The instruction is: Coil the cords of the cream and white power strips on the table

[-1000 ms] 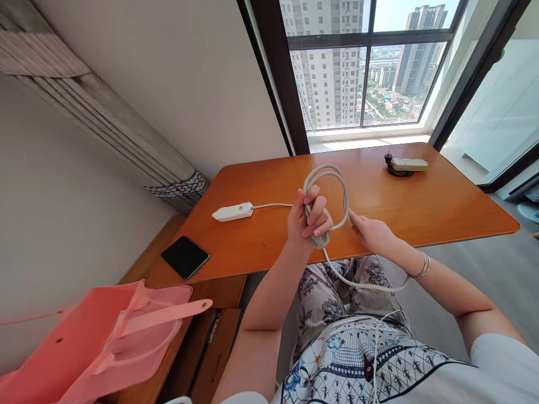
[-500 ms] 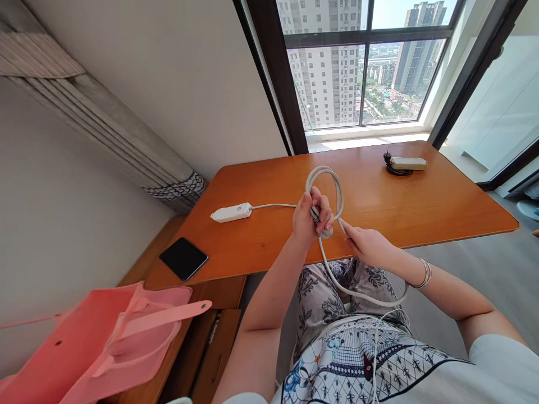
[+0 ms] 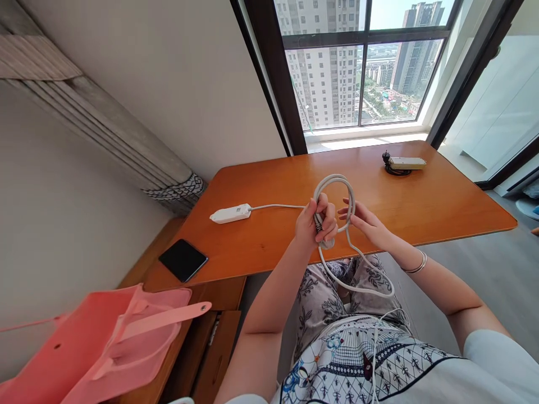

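My left hand (image 3: 316, 223) is closed round a white power cord (image 3: 336, 178), which is looped into a coil standing up above the fist. The cord's plug end shows at the bottom of that fist. My right hand (image 3: 365, 221) is at the coil's right side, its fingers stretched out and touching or very near the cord; the exact contact is unclear. A slack length of cord hangs in a loop over my lap. From the left side of the fist, the cord runs across the table to a white power strip (image 3: 231, 214).
On the wooden table (image 3: 269, 179) lie a black phone (image 3: 183, 260) at the left and a second power strip (image 3: 407, 163) with a wound black cord at the far right. A pink bag (image 3: 113, 342) stands at lower left. A window (image 3: 362, 84) is behind the table.
My right hand has moved up and its fingers have spread at the coil's side. The coil has shifted slightly right and down, and the hanging loop has shrunk.
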Available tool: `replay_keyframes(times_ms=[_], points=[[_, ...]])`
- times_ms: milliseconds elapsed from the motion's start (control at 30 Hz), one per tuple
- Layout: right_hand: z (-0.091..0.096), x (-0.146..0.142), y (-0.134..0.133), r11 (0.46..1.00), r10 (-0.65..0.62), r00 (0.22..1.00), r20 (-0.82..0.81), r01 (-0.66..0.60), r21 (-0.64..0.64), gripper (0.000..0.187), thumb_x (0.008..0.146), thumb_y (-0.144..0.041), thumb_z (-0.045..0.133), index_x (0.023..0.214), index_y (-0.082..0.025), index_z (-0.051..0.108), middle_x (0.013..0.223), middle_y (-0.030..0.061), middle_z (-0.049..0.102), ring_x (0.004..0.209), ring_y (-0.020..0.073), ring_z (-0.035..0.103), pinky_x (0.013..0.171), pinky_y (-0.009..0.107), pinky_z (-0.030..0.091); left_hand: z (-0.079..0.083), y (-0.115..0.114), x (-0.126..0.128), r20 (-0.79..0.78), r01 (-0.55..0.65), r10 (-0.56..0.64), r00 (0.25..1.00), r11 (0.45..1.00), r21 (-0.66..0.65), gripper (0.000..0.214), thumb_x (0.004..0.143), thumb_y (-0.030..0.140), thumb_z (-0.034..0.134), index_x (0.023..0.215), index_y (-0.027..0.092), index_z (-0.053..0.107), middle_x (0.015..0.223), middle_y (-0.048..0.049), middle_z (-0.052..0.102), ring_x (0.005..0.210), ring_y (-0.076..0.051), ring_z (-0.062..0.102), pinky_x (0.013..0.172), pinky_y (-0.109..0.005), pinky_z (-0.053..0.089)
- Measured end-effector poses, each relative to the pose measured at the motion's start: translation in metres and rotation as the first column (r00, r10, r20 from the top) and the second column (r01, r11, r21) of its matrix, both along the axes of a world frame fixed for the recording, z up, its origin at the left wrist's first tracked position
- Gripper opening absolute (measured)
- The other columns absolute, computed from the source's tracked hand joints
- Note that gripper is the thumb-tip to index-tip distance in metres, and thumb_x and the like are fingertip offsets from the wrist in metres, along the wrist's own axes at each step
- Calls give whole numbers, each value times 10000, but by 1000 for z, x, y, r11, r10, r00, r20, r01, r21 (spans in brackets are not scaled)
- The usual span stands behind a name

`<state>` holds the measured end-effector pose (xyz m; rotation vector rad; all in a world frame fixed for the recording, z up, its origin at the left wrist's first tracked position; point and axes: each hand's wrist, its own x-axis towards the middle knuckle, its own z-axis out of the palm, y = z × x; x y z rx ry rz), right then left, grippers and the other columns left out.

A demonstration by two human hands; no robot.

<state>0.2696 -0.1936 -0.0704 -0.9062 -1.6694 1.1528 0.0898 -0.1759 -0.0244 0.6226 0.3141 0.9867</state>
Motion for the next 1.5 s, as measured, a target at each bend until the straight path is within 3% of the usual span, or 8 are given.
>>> replay_keyframes(times_ms=[133, 267, 633, 800, 900, 1133, 1267, 1500], points=[[16, -15, 1, 982, -100, 931, -351, 36, -185, 461, 880, -564, 590, 1192, -225, 582, 856, 11, 595, 751, 145, 589, 795, 325, 543, -7, -3, 7, 1, 2, -2, 1000, 1000, 13, 506, 1015, 610, 312, 694, 223, 263, 425, 111, 331, 188, -87, 261, 299, -216, 257], [26, -29, -2, 925, -306, 753, -582, 93, -367, 376, 868, -584, 619, 919, -213, 593, 609, -82, 312, 478, 82, 287, 493, 218, 393, -12, -6, 16, 23, -90, 90, 996, 996, 12, 495, 1028, 567, 337, 688, 219, 246, 432, 111, 321, 199, -74, 256, 309, -212, 268], [25, -29, 0, 870, -380, 631, -676, -3, -492, 626, 854, -639, 648, 598, -232, 247, 468, -127, 146, 407, 55, 78, 356, 183, 176, -21, -18, 26, 32, -119, 120, 992, 993, -10, 486, 1036, 512, 376, 684, 216, 219, 430, 115, 274, 212, -50, 219, 313, -186, 280], [18, -17, 3, 940, -265, 811, -521, 97, -328, 535, 836, -662, 626, 612, -219, 424, 473, -91, 325, 410, 69, 332, 454, 219, 385, -18, -14, 12, 19, 14, -16, 1000, 996, 92, 481, 1023, 479, 423, 676, 215, 218, 425, 114, 282, 211, -54, 231, 305, -182, 288], [17, -11, 3, 955, -295, 869, -398, 271, -117, 414, 874, -609, 609, 951, -203, 629, 662, -40, 548, 538, 103, 521, 557, 252, 474, -18, -14, 8, -37, 111, -108, 993, 988, 103, 488, 988, 496, 500, 686, 219, 237, 441, 125, 282, 215, -57, 245, 309, -189, 315], [11, -13, -1, 633, -593, 803, -58, 509, 583, 346, 1008, -342, 480, 1298, -198, 599, 1010, 86, 658, 884, 182, 622, 798, 338, 537, -21, -24, 15, -24, 131, -129, 991, 968, 212, 534, 866, 510, 688, 686, 209, 285, 461, 119, 373, 233, -38, 252, 324, -180, 348], [5, -12, 2, 590, -619, 786, 0, 465, 660, 354, 1034, -319, 429, 1320, -193, 596, 1010, 98, 687, 903, 195, 645, 819, 352, 549, -20, -26, 11, -12, 124, -124, 992, 979, 160, 490, 928, 470, 614, 682, 209, 280, 458, 122, 321, 232, -39, 235, 335, -179, 359], [4, -10, 2, 661, -572, 820, 28, 441, 607, 353, 1044, -394, 391, 1084, -201, 684, 927, 93, 713, 846, 196, 662, 781, 344, 551, -20, -27, 8, 15, 137, -141, 990, 980, 142, 485, 945, 456, 591, 672, 209, 277, 458, 123, 276, 233, -42, 250, 354, -186, 378]])
